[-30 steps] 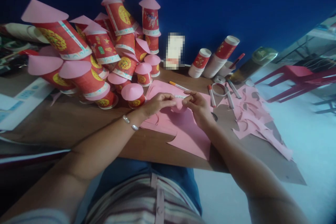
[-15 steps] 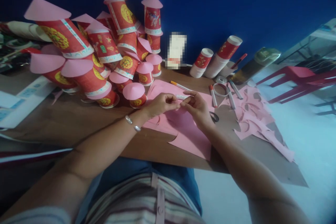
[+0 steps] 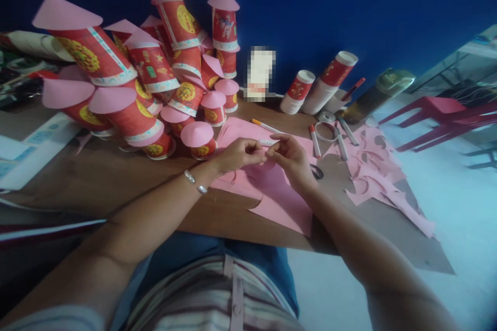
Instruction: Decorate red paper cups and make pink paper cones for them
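My left hand (image 3: 239, 156) and my right hand (image 3: 290, 161) meet fingertip to fingertip above the table's middle. Both are closed in a pinch on a piece of pink paper (image 3: 264, 171), its shape mostly hidden by the fingers. Beneath them lie pink paper sheets (image 3: 285, 209), one with a curved cut edge. A white marker (image 3: 267, 142) rests just behind my fingers, and an orange-capped marker (image 3: 266, 126) is farther back. Beside my right wrist shows a black loop, like a scissors handle (image 3: 317, 171).
Red paper-cup lanterns with pink cone tops (image 3: 153, 67) are piled at the left. Stacked cups (image 3: 330, 83), a tape roll (image 3: 326, 132), several markers (image 3: 315, 141) and a bottle (image 3: 378, 95) stand or lie at the right. Pink scraps (image 3: 373, 186) cover the right end; a red stool (image 3: 438, 111) is beyond.
My hands keep the same pinch with almost no movement. The whole view has shifted very slightly.
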`<state>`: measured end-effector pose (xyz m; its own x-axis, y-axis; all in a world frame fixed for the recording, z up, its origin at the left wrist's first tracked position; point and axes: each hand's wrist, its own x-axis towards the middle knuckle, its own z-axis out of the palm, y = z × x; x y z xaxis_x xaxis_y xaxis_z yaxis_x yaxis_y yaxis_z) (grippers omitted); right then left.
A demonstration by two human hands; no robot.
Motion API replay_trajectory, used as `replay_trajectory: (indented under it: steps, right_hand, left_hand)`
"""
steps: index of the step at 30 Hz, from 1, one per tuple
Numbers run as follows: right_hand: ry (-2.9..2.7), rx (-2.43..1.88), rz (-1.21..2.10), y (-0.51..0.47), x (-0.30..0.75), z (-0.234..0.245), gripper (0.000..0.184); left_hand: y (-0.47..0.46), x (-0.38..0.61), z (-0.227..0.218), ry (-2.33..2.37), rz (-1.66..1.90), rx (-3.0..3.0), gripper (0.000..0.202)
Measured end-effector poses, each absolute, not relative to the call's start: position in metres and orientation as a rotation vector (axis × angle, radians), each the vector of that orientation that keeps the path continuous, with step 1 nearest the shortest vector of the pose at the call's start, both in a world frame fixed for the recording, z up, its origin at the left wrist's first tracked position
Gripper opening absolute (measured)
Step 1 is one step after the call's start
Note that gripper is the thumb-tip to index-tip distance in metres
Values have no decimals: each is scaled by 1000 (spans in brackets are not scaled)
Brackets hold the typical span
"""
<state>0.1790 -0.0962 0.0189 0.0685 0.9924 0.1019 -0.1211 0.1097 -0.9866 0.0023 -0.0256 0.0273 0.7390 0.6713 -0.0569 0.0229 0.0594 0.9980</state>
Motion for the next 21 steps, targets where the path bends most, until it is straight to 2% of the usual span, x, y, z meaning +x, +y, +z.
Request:
replay_trajectory:
  steps: [6,21]
  right_hand:
    - [-987,-1062,1072,-92,185,19,45]
    - [-1012,-1071,1190,-91,187,17,47]
  left_hand:
    - [-20,-2,24,587,557,1257,25]
    - [-19,-3,25,676,640,1101,27]
